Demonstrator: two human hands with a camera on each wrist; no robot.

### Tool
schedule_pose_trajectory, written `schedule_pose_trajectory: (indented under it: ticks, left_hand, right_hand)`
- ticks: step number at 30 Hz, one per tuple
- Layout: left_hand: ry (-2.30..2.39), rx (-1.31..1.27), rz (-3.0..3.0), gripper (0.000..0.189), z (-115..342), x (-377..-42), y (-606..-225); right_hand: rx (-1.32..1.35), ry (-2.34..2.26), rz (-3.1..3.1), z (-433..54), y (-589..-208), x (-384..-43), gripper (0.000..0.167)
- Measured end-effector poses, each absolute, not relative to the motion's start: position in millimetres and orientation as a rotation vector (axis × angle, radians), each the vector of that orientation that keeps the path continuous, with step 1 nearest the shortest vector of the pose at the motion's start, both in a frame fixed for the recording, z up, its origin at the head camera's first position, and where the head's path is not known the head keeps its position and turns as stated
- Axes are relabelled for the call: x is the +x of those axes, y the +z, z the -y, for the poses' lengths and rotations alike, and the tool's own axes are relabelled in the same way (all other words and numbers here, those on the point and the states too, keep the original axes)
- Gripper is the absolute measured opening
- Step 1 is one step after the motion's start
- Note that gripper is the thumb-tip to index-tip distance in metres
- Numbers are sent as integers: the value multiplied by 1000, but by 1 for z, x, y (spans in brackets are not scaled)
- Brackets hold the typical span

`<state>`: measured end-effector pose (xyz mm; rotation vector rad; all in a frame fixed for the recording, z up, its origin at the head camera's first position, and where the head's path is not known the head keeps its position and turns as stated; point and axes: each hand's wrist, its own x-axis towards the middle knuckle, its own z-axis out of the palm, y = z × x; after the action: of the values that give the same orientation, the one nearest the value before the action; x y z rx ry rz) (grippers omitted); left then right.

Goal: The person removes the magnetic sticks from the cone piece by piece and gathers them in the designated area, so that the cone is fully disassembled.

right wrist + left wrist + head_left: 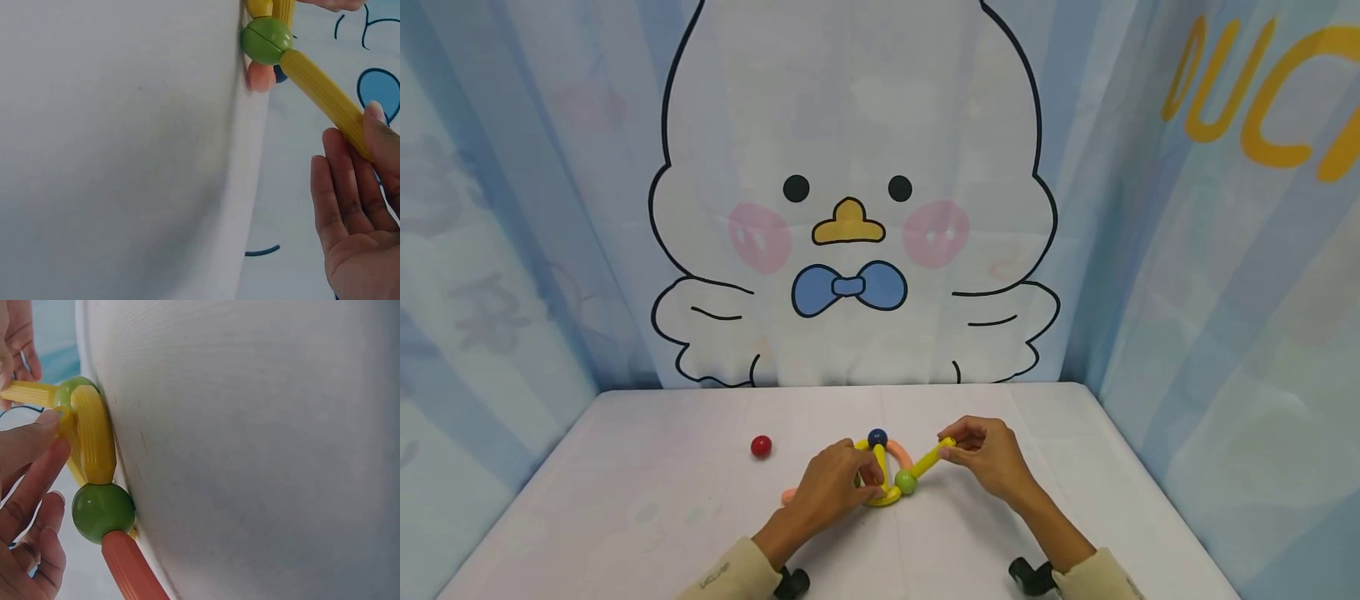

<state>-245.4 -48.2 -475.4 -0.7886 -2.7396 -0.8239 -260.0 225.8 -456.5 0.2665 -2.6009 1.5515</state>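
A structure of coloured sticks and balls stands between the hands. The right hand pinches the free end of a yellow stick, whose other end meets a green ball. The left hand pinches the end of another yellow stick that slants down from a dark blue ball. A curved yellow piece lies low between the green ball and a second green ball. An orange stick extends from the second one. Behind them curves an orange piece.
A loose red ball lies on the white table, left of the structure. Black devices are strapped at the wrists. A printed curtain rises behind the table's back edge, with more curtain at both sides.
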Motion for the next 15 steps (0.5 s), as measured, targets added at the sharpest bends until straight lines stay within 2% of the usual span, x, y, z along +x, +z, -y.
schedule_pose_trajectory:
  ticks: [15]
  left_hand:
    - [-808, -787, 2738, 17, 47, -246, -474]
  right_hand:
    - [257, 1407, 2797, -251, -467, -258, 16]
